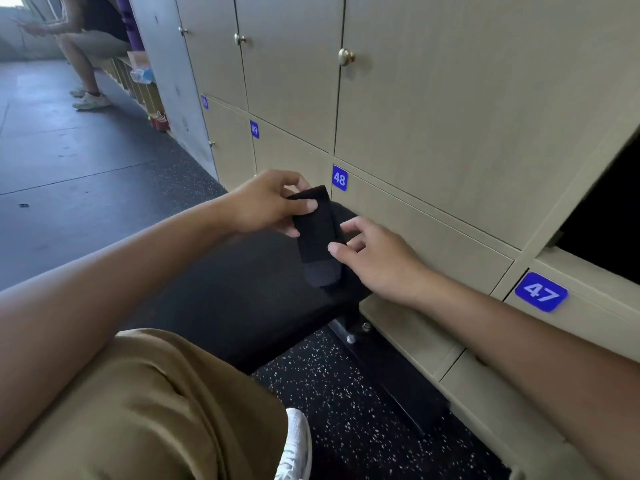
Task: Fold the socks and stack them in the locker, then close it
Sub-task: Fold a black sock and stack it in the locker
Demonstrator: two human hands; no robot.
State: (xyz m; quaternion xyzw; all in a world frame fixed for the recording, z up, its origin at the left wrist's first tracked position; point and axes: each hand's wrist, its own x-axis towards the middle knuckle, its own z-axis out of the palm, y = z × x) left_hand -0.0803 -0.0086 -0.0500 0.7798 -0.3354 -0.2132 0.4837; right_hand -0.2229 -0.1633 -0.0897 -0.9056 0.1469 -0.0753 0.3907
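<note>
A black sock (pixel 317 230) with a grey toe lies lengthwise over the far end of a dark bench (pixel 242 289), just above the middle of the view. The left hand (pixel 270 202), at ten o'clock from the sock, pinches its upper cuff between thumb and fingers. The right hand (pixel 374 258), at four o'clock from it, touches the sock's right edge with its thumb tip, the fingers loosely spread and holding nothing. At two o'clock an open locker (pixel 602 216) shows a dark interior above the blue tag 47 (pixel 541 292). Tag 48 (pixel 339 178) sits at one o'clock, close to the sock.
</note>
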